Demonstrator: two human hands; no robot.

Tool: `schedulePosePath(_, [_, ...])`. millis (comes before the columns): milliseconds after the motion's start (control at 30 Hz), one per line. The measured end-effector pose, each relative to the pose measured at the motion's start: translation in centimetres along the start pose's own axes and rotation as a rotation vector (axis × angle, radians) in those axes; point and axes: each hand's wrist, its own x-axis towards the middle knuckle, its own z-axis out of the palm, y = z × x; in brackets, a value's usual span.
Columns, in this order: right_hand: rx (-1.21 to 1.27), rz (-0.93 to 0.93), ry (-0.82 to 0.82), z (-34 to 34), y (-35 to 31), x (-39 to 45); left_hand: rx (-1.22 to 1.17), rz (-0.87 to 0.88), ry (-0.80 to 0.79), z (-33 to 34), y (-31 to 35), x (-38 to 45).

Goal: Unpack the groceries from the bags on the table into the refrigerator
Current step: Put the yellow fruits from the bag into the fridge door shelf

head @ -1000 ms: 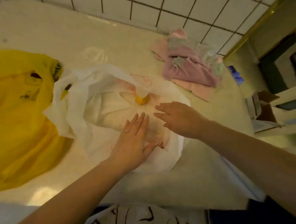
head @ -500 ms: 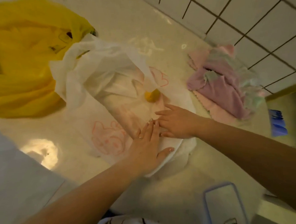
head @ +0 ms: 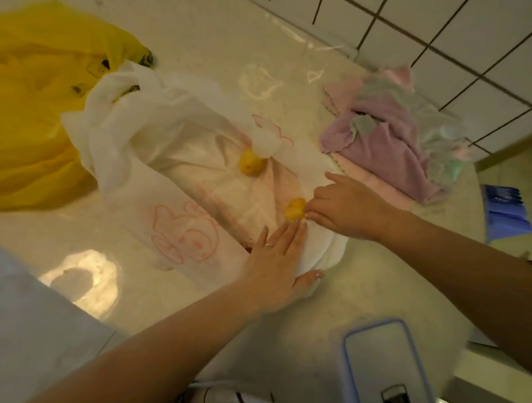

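- nearest, a blue-rimmed lid (head: 381,368) is lying on the table (head: 341,305), newly in view compared with a second ago.
- the left hand (head: 274,268) is pressing flat on the white bag (head: 176,163), fingers straight and together, gripping nothing.
- just beyond it, the right hand (head: 345,209) is touching a small yellow item (head: 294,209) with its fingertips; whether it is pinching it, i cannot tell.
- that item was not showing half a second ago, so it seems to be working out of the bag's folds, ready for lifting toward the refrigerator, which is out of view.
- a second yellow item (head: 250,163) is sitting farther up the bag.
- farther off, a yellow bag (head: 32,121) is lying left and folded cloths (head: 388,139) right, by the tiled wall (head: 453,31).
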Motion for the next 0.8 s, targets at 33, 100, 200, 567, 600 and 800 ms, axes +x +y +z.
schedulePosePath(33, [-0.007,0.057,-0.053,0.1,0.0,-0.2,0.005,0.01,-0.017,-0.1,0.3,0.2])
schedulePosePath(100, [-0.031,0.136,-0.086,0.7,0.3,-0.3,0.004,0.022,-0.051,-0.1,1.0,0.4])
schedulePosePath(200, [0.055,0.158,-0.081,0.8,0.1,-0.3,0.041,0.04,-0.045,0.0,1.5,0.8])
schedulePosePath(567, [0.035,0.291,-0.256,2.4,1.2,1.0,0.182,-0.008,-0.113,0.9,0.6,2.2])
schedulePosePath(600, [0.035,0.292,-0.256,2.7,1.2,1.1,0.152,-0.007,-0.118,0.6,0.4,2.3])
schedulePosePath(800, [0.082,-0.035,0.129,3.2,0.6,1.3,0.084,-0.132,0.143,-2.1,-3.7,3.7])
